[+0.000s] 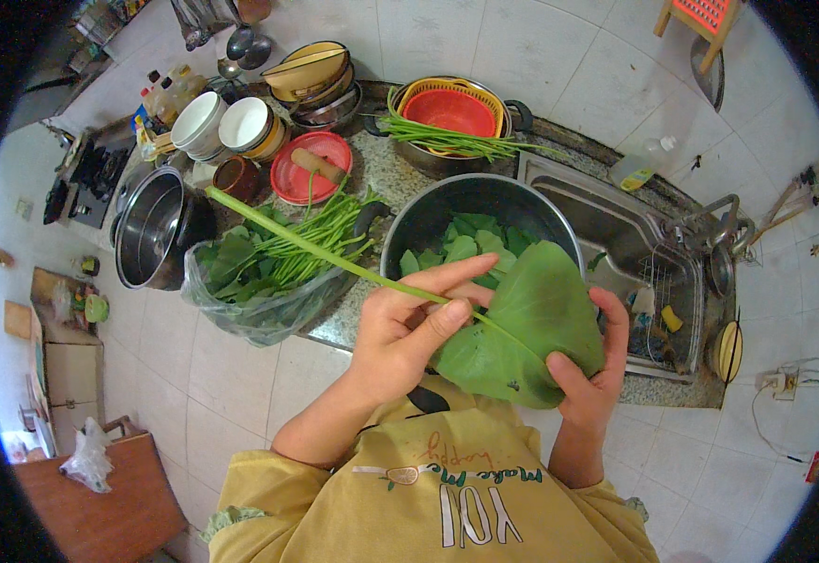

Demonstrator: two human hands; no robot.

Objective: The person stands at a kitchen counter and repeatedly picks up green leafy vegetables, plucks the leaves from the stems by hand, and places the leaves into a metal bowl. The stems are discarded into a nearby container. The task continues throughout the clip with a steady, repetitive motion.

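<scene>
A large green leaf (545, 328) on a long pale stalk (320, 251) is held up before me, above the counter's front edge. My left hand (407, 324) pinches the stalk between thumb and fingers, close to where it joins the leaf. Around the leaf's right side closes my right hand (589, 366), its thumb on the upper face and part of its fingers hidden behind. Just beyond my hands stands a wide dark pot (407, 220) with loose green leaves (470, 239) inside. To the left, a clear plastic bag (240, 314) holds more stalked leaves (306, 235).
On the right is a steel sink (606, 202) with a wire rack and a yellow sponge (672, 319). Behind the pot, trimmed stalks (456, 141) lie across a pot holding red and yellow baskets. A red plate (287, 174), stacked bowls (201, 122) and an empty dark pot (151, 230) stand left.
</scene>
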